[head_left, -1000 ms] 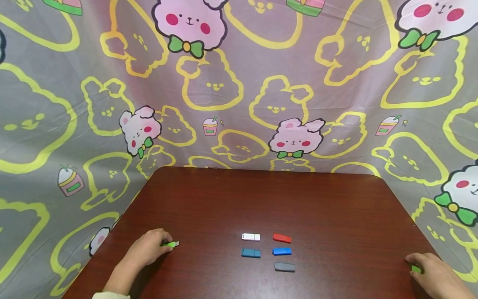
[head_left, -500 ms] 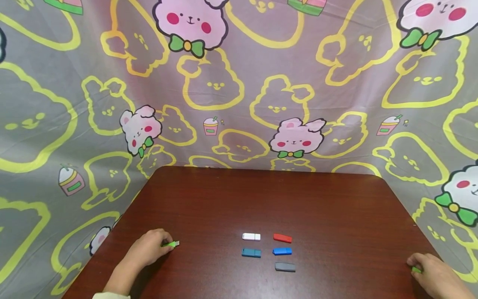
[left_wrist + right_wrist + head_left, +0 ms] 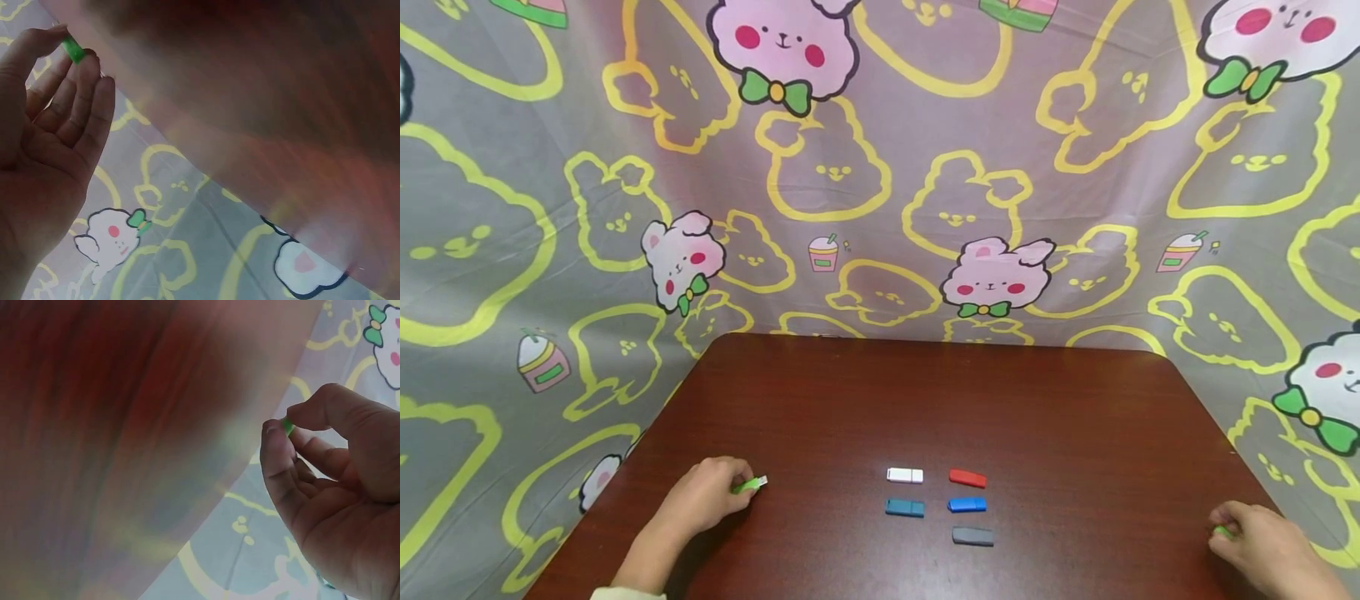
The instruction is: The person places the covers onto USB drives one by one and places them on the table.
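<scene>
On the left of the table, my left hand pinches a green USB stick, its metal plug pointing right and away from me. The left wrist view shows the green body between thumb and fingertips. At the right edge my right hand pinches a small green piece, which looks like a cap and is mostly covered by the fingers. Only a sliver of that green piece shows in the right wrist view.
In mid-table lie a white USB stick, a red one, a teal one, a blue one and a grey one. A patterned cloth hangs around the brown table.
The left hand and its USB stick have shifted slightly right and up. My right hand has moved slightly left and up with the green cap-like piece, now more covered by fingers.
</scene>
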`<control>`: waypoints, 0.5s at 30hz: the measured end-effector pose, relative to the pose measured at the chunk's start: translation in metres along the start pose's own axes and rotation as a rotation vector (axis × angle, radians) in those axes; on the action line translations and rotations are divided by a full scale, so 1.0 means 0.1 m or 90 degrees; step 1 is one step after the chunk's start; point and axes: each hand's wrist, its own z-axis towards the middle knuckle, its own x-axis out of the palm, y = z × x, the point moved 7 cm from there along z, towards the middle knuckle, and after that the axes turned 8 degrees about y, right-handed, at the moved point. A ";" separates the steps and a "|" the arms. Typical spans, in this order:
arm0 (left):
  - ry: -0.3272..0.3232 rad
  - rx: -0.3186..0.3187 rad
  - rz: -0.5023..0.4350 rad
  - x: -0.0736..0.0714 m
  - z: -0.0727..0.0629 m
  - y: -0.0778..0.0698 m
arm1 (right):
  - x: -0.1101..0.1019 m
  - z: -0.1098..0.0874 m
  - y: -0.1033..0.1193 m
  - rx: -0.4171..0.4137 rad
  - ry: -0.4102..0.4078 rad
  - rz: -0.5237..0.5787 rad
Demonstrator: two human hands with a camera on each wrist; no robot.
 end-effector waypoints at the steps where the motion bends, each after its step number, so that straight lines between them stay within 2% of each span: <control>1: -0.006 0.010 -0.001 -0.01 0.00 -0.03 | -0.01 -0.01 0.04 -0.011 -0.013 -0.004; 5: -0.020 0.054 -0.007 -0.04 0.01 -0.18 | -0.04 -0.06 0.21 -0.041 -0.065 -0.009; 10: -0.020 0.085 -0.015 -0.03 0.05 -0.33 | -0.11 -0.15 0.41 -0.102 -0.167 -0.013; 15: -0.025 0.112 -0.015 -0.01 0.09 -0.46 | -0.11 -0.16 0.49 -0.112 -0.177 0.002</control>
